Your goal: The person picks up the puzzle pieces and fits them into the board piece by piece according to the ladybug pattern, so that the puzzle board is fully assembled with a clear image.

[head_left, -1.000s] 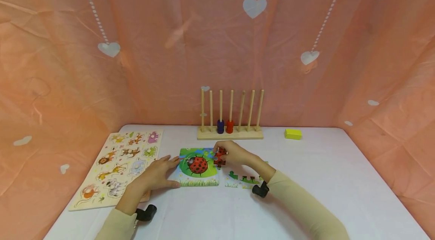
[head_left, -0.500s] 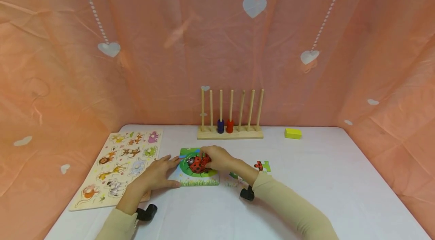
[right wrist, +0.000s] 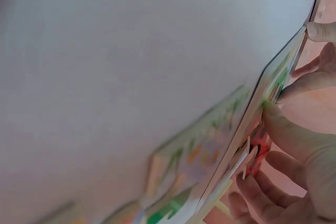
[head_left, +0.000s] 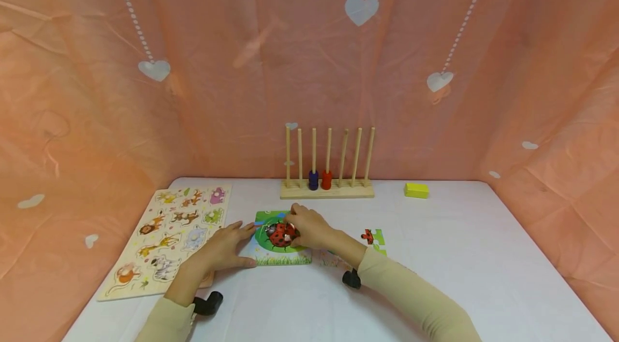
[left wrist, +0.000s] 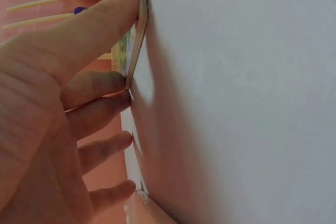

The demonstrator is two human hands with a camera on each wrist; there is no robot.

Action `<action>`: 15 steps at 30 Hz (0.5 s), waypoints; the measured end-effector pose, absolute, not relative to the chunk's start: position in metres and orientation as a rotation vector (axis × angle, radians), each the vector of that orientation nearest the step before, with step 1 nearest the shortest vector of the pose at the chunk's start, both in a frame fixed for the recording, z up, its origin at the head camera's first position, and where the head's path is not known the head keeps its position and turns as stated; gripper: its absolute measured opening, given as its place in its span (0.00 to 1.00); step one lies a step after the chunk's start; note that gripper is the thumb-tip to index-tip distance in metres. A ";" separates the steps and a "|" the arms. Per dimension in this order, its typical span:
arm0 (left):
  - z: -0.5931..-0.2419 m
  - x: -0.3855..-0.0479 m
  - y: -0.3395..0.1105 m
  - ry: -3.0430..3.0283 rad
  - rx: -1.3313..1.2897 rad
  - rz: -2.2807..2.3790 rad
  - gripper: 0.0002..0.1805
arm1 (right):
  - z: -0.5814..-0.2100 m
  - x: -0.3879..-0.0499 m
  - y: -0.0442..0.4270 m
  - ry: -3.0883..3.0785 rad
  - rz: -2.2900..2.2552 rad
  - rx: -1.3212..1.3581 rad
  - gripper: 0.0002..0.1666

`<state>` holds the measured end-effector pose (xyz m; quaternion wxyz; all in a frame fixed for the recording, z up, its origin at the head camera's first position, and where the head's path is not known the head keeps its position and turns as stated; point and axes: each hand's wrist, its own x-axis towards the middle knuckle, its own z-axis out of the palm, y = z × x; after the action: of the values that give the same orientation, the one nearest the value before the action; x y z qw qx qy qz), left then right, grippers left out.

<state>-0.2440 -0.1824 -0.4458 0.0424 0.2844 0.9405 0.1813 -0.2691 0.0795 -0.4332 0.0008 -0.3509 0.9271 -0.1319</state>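
Note:
A ladybug puzzle board point(head_left: 285, 260) lies flat at the middle of the table. My right hand point(head_left: 311, 228) is over its right half, pinching a red puzzle piece point(right wrist: 258, 148) between thumb and fingers; the piece looks tilted in the right wrist view. My left hand point(head_left: 222, 248) has its fingers spread at the board's left edge, and in the left wrist view point(left wrist: 47, 98) the left hand's thumb and fingertips touch that edge. Loose puzzle pieces point(head_left: 379, 237) lie right of the board, some partly hidden by my right forearm.
An animal puzzle board point(head_left: 150, 256) lies on the left, beside my left forearm. Behind stands a wooden peg rack point(head_left: 338, 191) carrying a blue bead point(head_left: 313, 180) and a red bead point(head_left: 326, 180). A yellow block point(head_left: 417, 190) sits at the back right.
My right hand has moved left with the red piece, from the board's right edge to over the ladybug picture, uncovering a loose piece on the right. My left hand stays in place.

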 end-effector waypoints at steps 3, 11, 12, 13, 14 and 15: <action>-0.446 -0.243 -0.182 2.875 0.863 0.555 0.47 | -0.433 -0.269 0.078 2.862 -0.466 -1.094 0.38; -0.442 -0.243 -0.181 2.866 0.857 0.558 0.47 | -0.433 -0.270 0.069 2.876 -0.347 -1.156 0.34; -0.442 -0.243 -0.181 2.865 0.853 0.561 0.47 | -0.433 -0.270 0.068 2.879 -0.328 -1.170 0.33; -0.442 -0.243 -0.181 2.865 0.854 0.560 0.47 | -0.434 -0.270 0.067 2.879 -0.309 -1.178 0.32; -0.442 -0.242 -0.181 2.865 0.857 0.560 0.47 | -0.434 -0.269 0.065 2.880 -0.293 -1.183 0.31; -0.442 -0.242 -0.181 2.866 0.862 0.555 0.47 | -0.434 -0.269 0.064 2.880 -0.272 -1.186 0.29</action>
<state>-0.2423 -0.1809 -0.4420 0.0490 0.2828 0.9404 0.1822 -0.2690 0.0639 -0.4343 0.0076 -0.3794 0.9211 -0.0869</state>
